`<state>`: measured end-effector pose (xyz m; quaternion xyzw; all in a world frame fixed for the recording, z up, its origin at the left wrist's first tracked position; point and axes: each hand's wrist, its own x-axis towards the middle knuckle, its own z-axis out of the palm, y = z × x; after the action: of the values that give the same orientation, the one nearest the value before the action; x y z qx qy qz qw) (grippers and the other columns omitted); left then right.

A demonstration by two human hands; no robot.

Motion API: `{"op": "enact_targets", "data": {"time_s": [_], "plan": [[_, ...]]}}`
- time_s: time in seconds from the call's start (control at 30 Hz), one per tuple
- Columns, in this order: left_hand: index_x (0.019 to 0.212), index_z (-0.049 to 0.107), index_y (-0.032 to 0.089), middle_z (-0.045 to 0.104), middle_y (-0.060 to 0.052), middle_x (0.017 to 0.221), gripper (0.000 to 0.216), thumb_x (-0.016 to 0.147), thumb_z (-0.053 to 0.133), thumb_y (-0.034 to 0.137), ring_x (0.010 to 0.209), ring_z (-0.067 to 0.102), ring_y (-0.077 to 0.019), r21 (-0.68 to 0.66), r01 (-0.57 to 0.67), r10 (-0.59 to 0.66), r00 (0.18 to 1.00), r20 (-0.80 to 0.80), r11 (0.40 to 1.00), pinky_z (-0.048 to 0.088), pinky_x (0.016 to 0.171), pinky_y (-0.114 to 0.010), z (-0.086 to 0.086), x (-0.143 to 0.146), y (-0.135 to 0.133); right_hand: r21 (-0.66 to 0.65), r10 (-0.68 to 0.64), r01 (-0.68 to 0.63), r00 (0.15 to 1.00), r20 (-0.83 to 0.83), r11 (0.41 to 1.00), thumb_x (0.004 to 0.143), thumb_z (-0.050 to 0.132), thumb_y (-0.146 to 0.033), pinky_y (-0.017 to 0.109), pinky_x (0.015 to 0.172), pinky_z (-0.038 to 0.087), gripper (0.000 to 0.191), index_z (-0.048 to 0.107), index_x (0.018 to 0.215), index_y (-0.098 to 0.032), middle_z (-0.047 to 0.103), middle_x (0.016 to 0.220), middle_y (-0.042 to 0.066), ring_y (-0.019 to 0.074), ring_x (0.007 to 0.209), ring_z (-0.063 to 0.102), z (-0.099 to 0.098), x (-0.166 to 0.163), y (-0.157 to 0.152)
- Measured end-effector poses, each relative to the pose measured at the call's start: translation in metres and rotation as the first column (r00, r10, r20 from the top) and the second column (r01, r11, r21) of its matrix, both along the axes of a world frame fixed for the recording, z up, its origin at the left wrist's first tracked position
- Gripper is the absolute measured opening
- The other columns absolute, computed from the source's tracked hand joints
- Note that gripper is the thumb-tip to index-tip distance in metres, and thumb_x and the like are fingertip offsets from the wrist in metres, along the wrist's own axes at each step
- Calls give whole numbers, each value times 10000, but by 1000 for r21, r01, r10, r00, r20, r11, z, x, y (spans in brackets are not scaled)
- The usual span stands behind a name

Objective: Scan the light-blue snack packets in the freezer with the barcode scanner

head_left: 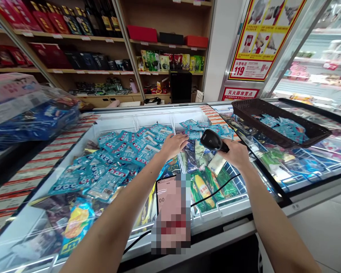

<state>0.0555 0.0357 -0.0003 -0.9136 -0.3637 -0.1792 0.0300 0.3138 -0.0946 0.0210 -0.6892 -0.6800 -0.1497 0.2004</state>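
I stand at an open chest freezer (147, 115) filled with blue ice-cream packets (122, 155). My left hand (174, 145) reaches over the pile, fingers stretched flat and resting on the packets near the wire divider. My right hand (236, 153) is closed round a black barcode scanner (214, 141), its head pointing left toward my left hand. The scanner's black cable (216, 191) trails down across green and yellow ice-lolly packs (204, 185). A phone (170, 197) stands at the freezer's near rim, partly blurred out.
A dark wicker basket (309, 132) holding several blue packets rests on the glass lid at right. Stacked wrapped boxes (25, 110) sit at left. Wooden shelves (102, 70) with boxed goods line the back wall. A glass-door cooler (318, 72) stands at far right.
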Motion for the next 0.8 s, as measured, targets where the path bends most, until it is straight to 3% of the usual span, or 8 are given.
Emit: {"op": "enact_targets", "data": {"time_s": [0.13,0.3,0.43,0.63,0.8], "plan": [[958,638,205,650,-87,1030,438,931,280,455,1019,575,-219,40,-92,88,992,88,995,352,962,-388,1,-5,-7,7,12,-12,1000,19,1000,759,559,-415,263,627,336,362,627,1074,-249,683,883,30,206,798,613,-1,-3,-1],[1251,498,190,537,-123,1288,567,867,361,583,1238,442,-271,47,-183,174,974,144,982,254,1066,-443,-3,-7,-5,38,38,-39,999,33,999,760,564,-419,260,608,316,332,628,1048,-265,678,865,7,193,783,611,1,-7,-2],[1312,437,201,533,-109,1300,580,867,376,568,1248,433,-261,-1,-168,167,981,103,986,168,1111,-457,-6,-8,1,25,59,-60,998,33,998,765,563,-405,257,603,313,341,626,1066,-259,677,880,10,190,813,611,2,-10,-3],[1373,337,215,469,-116,1274,679,784,567,463,1188,445,-267,-58,-118,128,966,226,991,358,991,-395,-1,-15,5,-11,85,-85,996,37,996,770,563,-407,260,608,324,359,621,1091,-257,681,912,18,194,833,613,1,-13,-4],[1330,379,234,512,-85,1139,582,784,553,330,1005,534,-227,-143,-101,142,939,314,985,420,887,-362,4,-17,1,-28,89,-88,996,31,996,759,576,-401,258,606,333,370,626,1097,-258,684,938,20,194,846,614,1,-15,-5]]}}
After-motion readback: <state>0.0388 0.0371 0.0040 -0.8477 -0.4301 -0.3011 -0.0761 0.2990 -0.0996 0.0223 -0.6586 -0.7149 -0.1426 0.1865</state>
